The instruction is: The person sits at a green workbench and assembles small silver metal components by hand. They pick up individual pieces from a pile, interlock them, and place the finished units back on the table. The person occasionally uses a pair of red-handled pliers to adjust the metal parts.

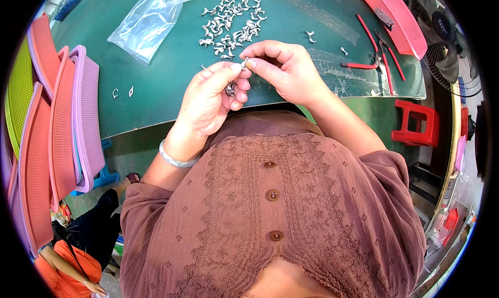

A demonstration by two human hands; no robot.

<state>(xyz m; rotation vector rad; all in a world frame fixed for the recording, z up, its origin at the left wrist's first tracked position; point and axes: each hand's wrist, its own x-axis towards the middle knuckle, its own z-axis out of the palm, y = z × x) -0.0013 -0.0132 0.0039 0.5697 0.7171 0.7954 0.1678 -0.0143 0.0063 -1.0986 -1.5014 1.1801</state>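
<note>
The left hand grips a small silver metal piece at its thumb and fingertips, with further metal pieces tucked inside its curled fingers, while the right hand pinches the same piece between thumb and forefinger. The piece sits over the green tabletop, on the wearer's side of a loose pile of curved metal fittings. Red-handled pliers lie to the right.
</note>
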